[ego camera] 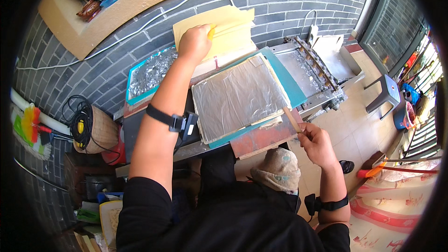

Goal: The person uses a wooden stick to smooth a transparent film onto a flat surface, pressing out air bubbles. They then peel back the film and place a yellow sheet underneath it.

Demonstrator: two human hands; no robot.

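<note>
My left hand [196, 43] is on a stack of yellowish paper sheets [231, 24] by the brick wall, with a small yellow-orange thing [211, 32] at its fingertips; whether it grips paper or that thing, I cannot tell. A wooden strip [292, 119] is pinched in my right hand [315, 143], its far end touching the near right corner of a wrinkled, silvery sheet [241, 98]. That sheet lies on a pale stack with uneven edges, over a teal mat [283, 78].
A blue-rimmed tray [131, 85] of crumpled foil stands left of the paper. Reddish boards [262, 140] lie under the mat. To the right are a metal machine frame [299, 68] and a grey stool [386, 92]. A woven basket [105, 129] with black cable stands at left.
</note>
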